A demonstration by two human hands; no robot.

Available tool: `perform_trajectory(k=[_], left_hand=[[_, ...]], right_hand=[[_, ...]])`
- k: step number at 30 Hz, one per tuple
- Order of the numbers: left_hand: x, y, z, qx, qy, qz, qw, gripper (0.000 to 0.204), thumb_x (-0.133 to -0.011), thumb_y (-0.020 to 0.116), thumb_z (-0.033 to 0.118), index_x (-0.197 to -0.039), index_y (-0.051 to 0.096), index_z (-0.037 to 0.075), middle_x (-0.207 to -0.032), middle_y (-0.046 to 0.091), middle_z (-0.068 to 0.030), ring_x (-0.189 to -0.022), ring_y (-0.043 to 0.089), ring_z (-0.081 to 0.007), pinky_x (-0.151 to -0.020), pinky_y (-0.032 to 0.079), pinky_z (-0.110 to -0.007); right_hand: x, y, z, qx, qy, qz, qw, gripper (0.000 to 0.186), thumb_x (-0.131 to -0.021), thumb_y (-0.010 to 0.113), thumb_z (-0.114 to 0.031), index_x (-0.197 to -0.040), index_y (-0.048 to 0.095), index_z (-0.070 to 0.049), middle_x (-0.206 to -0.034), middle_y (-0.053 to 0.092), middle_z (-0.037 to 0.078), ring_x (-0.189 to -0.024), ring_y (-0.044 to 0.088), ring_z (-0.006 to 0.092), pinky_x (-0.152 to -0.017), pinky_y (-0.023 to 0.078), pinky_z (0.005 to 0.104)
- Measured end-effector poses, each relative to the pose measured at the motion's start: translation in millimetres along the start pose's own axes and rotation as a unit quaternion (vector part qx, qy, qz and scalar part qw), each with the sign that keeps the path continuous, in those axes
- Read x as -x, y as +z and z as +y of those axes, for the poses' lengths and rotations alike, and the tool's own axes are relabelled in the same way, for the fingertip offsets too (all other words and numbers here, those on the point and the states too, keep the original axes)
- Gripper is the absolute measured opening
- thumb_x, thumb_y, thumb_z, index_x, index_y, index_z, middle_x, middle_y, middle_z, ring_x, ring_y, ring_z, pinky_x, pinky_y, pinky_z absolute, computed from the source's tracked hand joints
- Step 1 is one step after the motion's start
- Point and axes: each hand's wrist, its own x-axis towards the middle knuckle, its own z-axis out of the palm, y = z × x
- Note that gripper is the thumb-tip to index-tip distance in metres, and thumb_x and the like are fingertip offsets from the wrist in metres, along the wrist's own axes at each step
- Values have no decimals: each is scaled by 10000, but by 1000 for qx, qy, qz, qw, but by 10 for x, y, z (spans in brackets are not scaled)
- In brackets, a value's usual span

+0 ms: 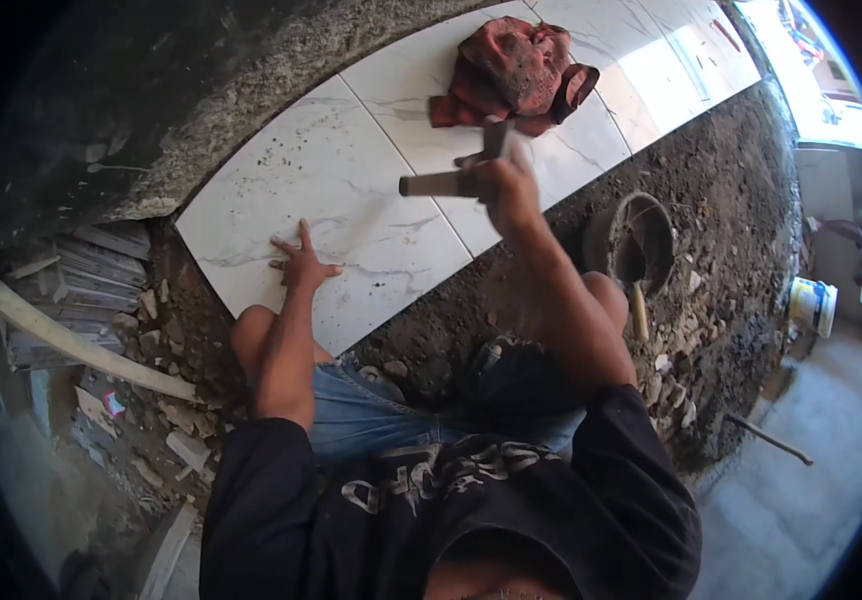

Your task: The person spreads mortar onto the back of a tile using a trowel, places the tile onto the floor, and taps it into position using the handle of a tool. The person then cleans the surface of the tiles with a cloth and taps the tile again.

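My left hand (303, 268) lies on a large white marbled floor tile (351, 190), its fingers spread and holding nothing. Bits of dirt are scattered over that tile. Above the joint with the neighbouring tile, my right hand (507, 196) is raised and closed round a hammer (438, 185). Its pale brown handle, dark at the end, points left, and a dark blurred part shows above my fingers. Just beyond the hammer, a crumpled, dirty red cloth (516, 70) rests on the farther tiles.
A dark bucket (631, 240) with a wooden-handled tool (640, 312) stands on rough soil (721, 220) at right. Rough wall (241, 110) borders the tiles at left. Wood planks (91, 290), a pale hose (81, 345) and rubble lie left; a metal bar (771, 440) and white pail (812, 306) lie right.
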Motion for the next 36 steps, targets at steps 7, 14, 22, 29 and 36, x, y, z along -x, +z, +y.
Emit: perform_trajectory(k=[7,14,22,29,36], left_hand=[[-65,-12,-47,19,-6,-22,1000,1291,-600,880,424,-1494,-51,403,-1508,-96,-350,-1316,157,-637,-870,454,-672],[23,-102,7,16,-11,-14,1000,1274,-605,881,403,-1497,-29,396,-1511,-103,-341,-1319,156,-633,-875,446,-681],[58,-118,25,8,-26,-16,1000,1280,-596,885,406,-1494,-28,410,-1511,-127,-333,-1325,153,-625,-868,428,-708],[57,-112,3,14,-19,-17,1000,1294,-583,888,417,-1495,-29,404,-1511,-130,-332,-1318,158,-635,-862,416,-722],[32,-115,-38,18,-10,-25,999,1295,-584,890,411,-1494,-30,409,-1509,-143,-332,-1321,132,-639,-878,402,-728]], right_hand=[[-42,-433,-275,-131,-56,98,985,448,-812,482,-87,-1251,403,-37,-902,654,157,-925,640,301,-917,477,420],[392,-154,-296,-13,-62,-37,997,678,-776,497,-89,-1415,293,6,-915,561,103,-938,557,240,-961,396,412],[664,36,-115,-37,-40,-64,996,723,-807,548,-115,-1447,237,18,-845,572,80,-841,554,183,-996,385,419],[526,158,439,136,13,-123,983,712,-808,487,-126,-1475,247,-54,-969,583,77,-811,535,124,-685,448,264],[901,78,578,201,118,-67,970,681,-848,521,-57,-1468,238,-52,-1063,635,69,-894,575,137,-718,475,270]])
